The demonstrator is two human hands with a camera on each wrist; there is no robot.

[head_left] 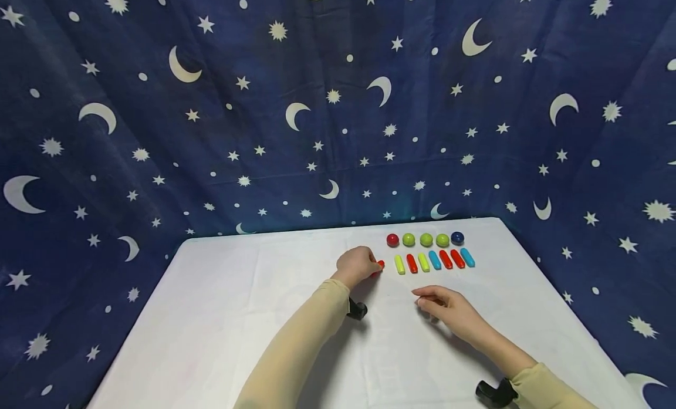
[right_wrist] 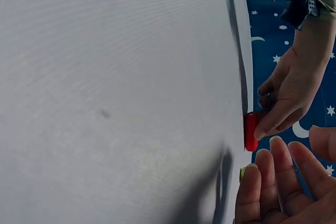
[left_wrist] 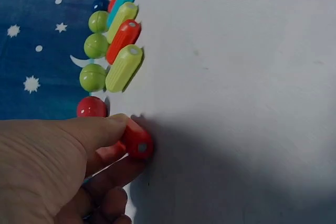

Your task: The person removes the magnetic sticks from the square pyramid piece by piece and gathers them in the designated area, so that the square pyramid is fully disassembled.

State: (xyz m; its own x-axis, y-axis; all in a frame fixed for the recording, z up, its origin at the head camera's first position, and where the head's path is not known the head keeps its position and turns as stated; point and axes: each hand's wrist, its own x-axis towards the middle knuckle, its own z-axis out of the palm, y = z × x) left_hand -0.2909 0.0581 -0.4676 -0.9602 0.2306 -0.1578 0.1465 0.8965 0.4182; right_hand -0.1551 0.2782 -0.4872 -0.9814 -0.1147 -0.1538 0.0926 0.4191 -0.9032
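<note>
My left hand [head_left: 358,264] pinches a short red magnetic-looking rod [left_wrist: 138,141] between thumb and fingers, at the left end of a row of rods. The grey dot on its end shows in the left wrist view. Right beside it in the row lies a yellow rod [head_left: 399,264], then a red rod [head_left: 412,263] and others in yellow, blue and red. Behind them is a line of balls: a red ball [head_left: 392,240], three green balls [head_left: 426,239] and a dark blue ball [head_left: 457,238]. My right hand [head_left: 449,308] is held over the cloth in front of the rods, fingers loosely bent, holding nothing.
A white cloth covers the table [head_left: 253,315]. Directly behind its far edge hangs a dark blue curtain [head_left: 317,133] with moons and stars, which also runs along both sides. Black wrist cameras [head_left: 357,309] sit under the sleeves.
</note>
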